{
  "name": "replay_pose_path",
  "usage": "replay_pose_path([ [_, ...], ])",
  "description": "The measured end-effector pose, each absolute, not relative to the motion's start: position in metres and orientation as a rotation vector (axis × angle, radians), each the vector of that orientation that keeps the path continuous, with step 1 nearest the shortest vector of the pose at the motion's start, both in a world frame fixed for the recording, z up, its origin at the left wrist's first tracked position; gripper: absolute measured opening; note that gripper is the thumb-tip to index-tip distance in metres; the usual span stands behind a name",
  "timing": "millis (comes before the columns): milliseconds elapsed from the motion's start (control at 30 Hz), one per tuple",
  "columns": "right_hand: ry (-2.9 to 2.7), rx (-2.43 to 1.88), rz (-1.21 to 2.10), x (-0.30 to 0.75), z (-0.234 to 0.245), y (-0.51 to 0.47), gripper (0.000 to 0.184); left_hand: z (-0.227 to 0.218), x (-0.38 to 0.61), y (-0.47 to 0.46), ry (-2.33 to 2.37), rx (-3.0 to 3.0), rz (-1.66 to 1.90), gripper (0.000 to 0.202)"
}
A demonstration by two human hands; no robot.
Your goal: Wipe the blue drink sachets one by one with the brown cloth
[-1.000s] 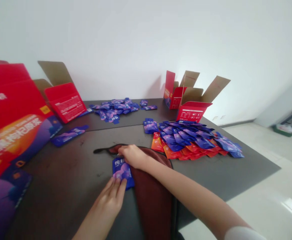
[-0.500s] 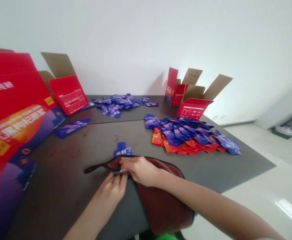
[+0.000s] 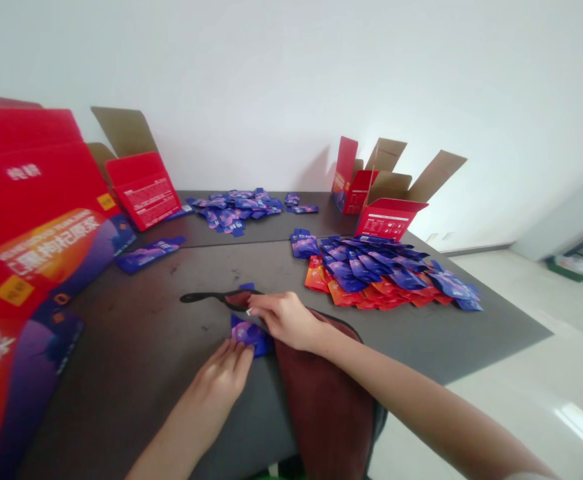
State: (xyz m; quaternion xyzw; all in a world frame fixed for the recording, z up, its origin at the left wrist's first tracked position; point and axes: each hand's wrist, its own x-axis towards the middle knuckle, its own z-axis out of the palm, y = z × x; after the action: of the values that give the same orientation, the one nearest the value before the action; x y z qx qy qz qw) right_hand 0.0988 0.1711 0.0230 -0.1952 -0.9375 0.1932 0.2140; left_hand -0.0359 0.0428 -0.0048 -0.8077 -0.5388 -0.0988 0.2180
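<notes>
My right hand [image 3: 287, 321] is closed on a brown cloth [image 3: 328, 400] with black edging and a loop at its far left end. A small white bit, perhaps the cloth's tag, shows at the fingertips. Beneath the cloth lies a blue-purple pouch [image 3: 249, 333], flat on the table, its middle partly covered. The fingers of my left hand [image 3: 221, 373] are together and pressed on the pouch's near edge, holding it against the table. The near part of the cloth hangs over the table's front edge.
Blue and orange pouches [image 3: 376, 270] lie heaped at the right, with another blue pile [image 3: 238, 208] at the back. A single pouch [image 3: 151, 253] lies left. Red cartons stand open at the left [image 3: 144, 190] and back right [image 3: 391, 217]; a large red carton [image 3: 26, 200] fills the left edge.
My right hand has moved the cloth away from me, uncovering the near part of the pouch. My left hand stays at the pouch's near edge. The view has shifted slightly.
</notes>
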Motion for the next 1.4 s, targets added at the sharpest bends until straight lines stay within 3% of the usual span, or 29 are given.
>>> replay_pose_path([
  [400, -2.778, -0.297, 0.503, 0.097, 0.005, 0.163, 0.010, -0.010, -0.032, 0.043, -1.236, -2.225, -0.213, 0.049],
  [733, -2.707, -0.622, 0.444, 0.067, 0.005, 0.212, 0.020, 0.004, -0.019, 0.045, -1.291, -2.158, -0.253, 0.046],
  [933, -2.482, -0.848, 0.398, 0.080, 0.033, 0.208, 0.019, -0.003, -0.020, 0.044, -1.378, -2.202, -0.156, 0.047],
  [1167, -2.571, -0.600, 0.466, 0.109, 0.024, 0.147, 0.015, -0.003, -0.020, 0.042, -1.324, -2.195, -0.155, 0.046],
  [1400, -2.694, -0.481, 0.479, 0.091, 0.005, 0.163, 0.013, -0.005, -0.021, 0.042, -1.246, -2.119, -0.175, 0.045],
])
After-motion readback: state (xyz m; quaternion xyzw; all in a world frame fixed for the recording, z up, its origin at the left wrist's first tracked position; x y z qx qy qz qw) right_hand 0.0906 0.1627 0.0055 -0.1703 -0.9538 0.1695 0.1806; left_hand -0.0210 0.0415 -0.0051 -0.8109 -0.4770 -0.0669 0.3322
